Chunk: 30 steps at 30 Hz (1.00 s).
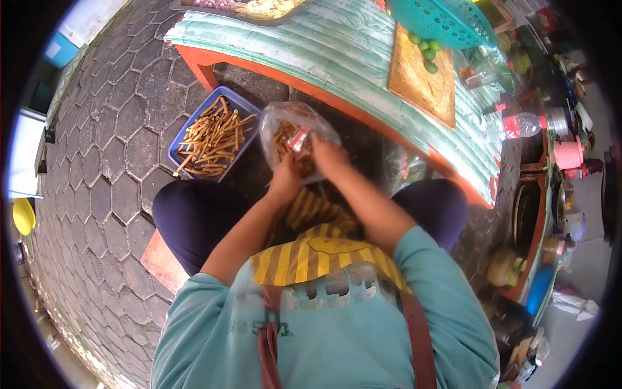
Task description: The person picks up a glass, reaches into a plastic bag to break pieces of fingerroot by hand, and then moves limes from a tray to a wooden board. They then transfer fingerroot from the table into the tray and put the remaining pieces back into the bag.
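A clear plastic bag (275, 120) with brown, root-like pieces in it stands open between my knees. My left hand (287, 174) is closed at the bag's near side, its fingertips at a small shiny silver-and-red packet (299, 139). From the other side my right hand (327, 155) closes on the same packet over the bag's contents. The fingers are partly hidden by my hands. Left of the bag, a blue plastic basket (173, 150) holds many long thin brown roots (210, 139).
A low table (324, 48) with a green striped cover and orange edge runs in front of me. On it are a wooden board (424, 87), green limes (430, 56), a teal basket (447, 23) and a metal tray (272, 19). A cluttered shelf (541, 227) stands at right; hexagonal paving (123, 155) lies left.
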Each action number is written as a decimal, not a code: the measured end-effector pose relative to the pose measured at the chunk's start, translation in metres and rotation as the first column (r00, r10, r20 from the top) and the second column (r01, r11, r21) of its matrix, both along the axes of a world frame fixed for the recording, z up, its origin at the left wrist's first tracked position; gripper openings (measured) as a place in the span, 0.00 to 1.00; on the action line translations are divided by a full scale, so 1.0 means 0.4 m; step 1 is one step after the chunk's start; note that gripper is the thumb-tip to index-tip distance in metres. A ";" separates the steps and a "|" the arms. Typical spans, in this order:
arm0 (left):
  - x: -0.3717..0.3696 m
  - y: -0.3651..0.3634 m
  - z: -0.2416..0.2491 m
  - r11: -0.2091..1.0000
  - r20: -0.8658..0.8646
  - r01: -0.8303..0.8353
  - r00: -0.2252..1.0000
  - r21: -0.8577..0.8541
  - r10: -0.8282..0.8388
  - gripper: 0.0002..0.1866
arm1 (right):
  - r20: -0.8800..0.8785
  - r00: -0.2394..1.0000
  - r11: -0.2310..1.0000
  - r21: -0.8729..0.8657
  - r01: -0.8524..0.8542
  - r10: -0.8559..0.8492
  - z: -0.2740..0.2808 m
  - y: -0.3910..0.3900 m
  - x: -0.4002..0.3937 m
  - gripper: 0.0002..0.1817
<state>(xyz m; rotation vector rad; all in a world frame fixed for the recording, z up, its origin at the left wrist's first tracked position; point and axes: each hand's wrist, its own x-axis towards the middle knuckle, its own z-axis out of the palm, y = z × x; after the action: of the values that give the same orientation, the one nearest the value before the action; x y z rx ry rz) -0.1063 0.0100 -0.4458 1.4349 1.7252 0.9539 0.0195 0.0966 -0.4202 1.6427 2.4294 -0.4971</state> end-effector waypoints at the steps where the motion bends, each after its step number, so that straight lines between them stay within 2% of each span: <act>1: 0.000 -0.002 -0.006 1.000 -0.009 0.004 1.000 -0.006 -0.004 0.13 | -0.045 0.998 0.998 -0.047 0.042 -0.044 0.013 0.011 0.017 0.21; 3: -0.012 0.018 0.019 0.972 0.206 -0.104 0.967 -0.211 0.148 0.10 | -0.059 0.997 0.997 -0.064 0.040 -0.044 0.036 0.021 0.018 0.22; 4: -0.024 0.026 -0.056 0.974 0.231 -0.152 0.954 -0.170 0.189 0.11 | -0.060 0.998 0.998 -0.063 0.027 -0.031 0.044 0.022 0.007 0.22; 5: -0.036 0.036 -0.055 0.972 0.233 -0.164 0.951 -0.171 0.202 0.11 | -0.042 0.999 0.998 -0.067 -0.005 0.002 0.051 0.017 -0.002 0.25; 6: -0.043 0.045 -0.055 0.937 0.445 -0.132 0.853 -0.323 0.274 0.11 | -0.022 0.999 0.997 -0.072 -0.035 0.034 0.057 0.010 -0.009 0.28; 7: -0.045 0.050 -0.055 0.889 0.616 -0.056 0.701 -0.455 0.360 0.11 | -0.018 0.999 0.996 -0.075 -0.041 0.040 0.060 -0.002 -0.019 0.28; 11: -0.044 0.056 -0.005 0.879 0.684 -0.054 0.605 -0.474 0.406 0.11 | -0.031 0.989 0.989 -0.029 -0.143 0.142 0.070 -0.054 -0.039 0.33; 14: -0.045 0.057 0.009 0.850 0.703 -0.049 0.539 -0.524 0.464 0.10 | -0.042 0.963 0.958 0.123 -0.259 0.266 0.035 -0.069 -0.036 0.34; 16: -0.055 0.057 -0.003 0.829 0.763 0.035 0.414 -0.558 0.496 0.11 | -0.011 0.966 0.959 0.122 -0.255 0.258 0.011 -0.070 -0.030 0.33; 20: -0.056 0.053 0.017 0.834 0.772 0.054 0.415 -0.549 0.481 0.11 | 0.058 0.972 0.957 0.174 -0.234 0.227 -0.027 -0.072 -0.033 0.34; 22: -0.055 0.048 0.039 0.826 0.751 0.050 0.451 -0.562 0.483 0.11 | 0.051 0.972 0.954 0.190 -0.233 0.228 -0.043 -0.075 -0.032 0.34; 24: -0.054 0.047 0.008 0.837 0.742 0.051 0.493 -0.545 0.453 0.12 | 0.039 0.973 0.951 0.205 -0.230 0.227 -0.025 -0.077 -0.037 0.34; 26: -0.052 0.043 0.022 0.846 0.730 0.055 0.537 -0.530 0.422 0.12 | 0.054 0.972 0.973 0.020 -0.232 0.230 -0.006 -0.071 -0.041 0.33; 28: -0.035 0.036 0.117 0.812 0.643 0.037 0.632 -0.582 0.432 0.13 | 0.063 0.978 0.980 0.004 -0.201 0.200 -0.021 -0.066 -0.044 0.32; 29: -0.013 0.028 0.096 0.812 0.643 0.038 0.633 -0.583 0.432 0.13 | 0.074 0.982 0.984 -0.009 -0.175 0.176 -0.028 -0.058 -0.046 0.30; 30: 0.014 0.018 0.065 0.860 0.712 0.064 0.594 -0.506 0.374 0.14 | 0.073 0.982 0.985 -0.009 -0.174 0.174 -0.029 -0.037 -0.036 0.30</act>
<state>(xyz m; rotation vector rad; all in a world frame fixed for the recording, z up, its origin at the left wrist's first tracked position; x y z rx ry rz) -0.1007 0.0172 -0.4197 0.3713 1.2487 0.9498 0.0052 0.0817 -0.4318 1.4041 2.4869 -0.4056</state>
